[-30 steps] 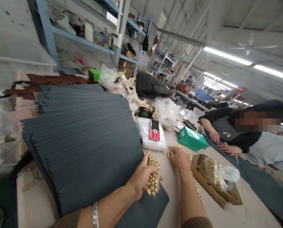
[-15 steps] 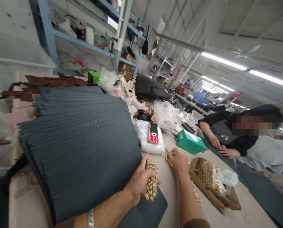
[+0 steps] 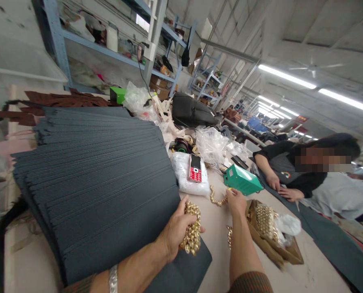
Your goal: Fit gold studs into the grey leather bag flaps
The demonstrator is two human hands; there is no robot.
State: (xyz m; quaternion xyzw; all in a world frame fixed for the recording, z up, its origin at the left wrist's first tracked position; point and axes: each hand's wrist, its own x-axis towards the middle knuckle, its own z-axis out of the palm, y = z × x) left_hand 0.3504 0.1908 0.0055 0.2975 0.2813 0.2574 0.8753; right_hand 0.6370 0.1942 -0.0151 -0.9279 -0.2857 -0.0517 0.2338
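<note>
My left hand [image 3: 175, 232] is closed around a bunched gold chain [image 3: 192, 234], whose loops hang out past the fingers and thumb. Further right, my right hand [image 3: 238, 202] has its fingers bent together at a yellow-edged roll of tape [image 3: 229, 189], which they mostly hide. A short length of gold chain [image 3: 217, 198] lies curved on the table just left of those fingertips. Another bit of gold chain [image 3: 229, 236] shows beside my right forearm.
A fanned stack of dark sheets [image 3: 105, 191] fills the left side. A red phone [image 3: 195, 169] rests on a white packet [image 3: 184, 185]. Beyond my right hand are a green box [image 3: 242, 179] and a carton of gold chain [image 3: 286, 254]. A co-worker [image 3: 303, 162] sits across at right.
My right hand has moved right, off the short chain to the roll of tape. The chain now lies on the table. My left hand keeps its bunch.
</note>
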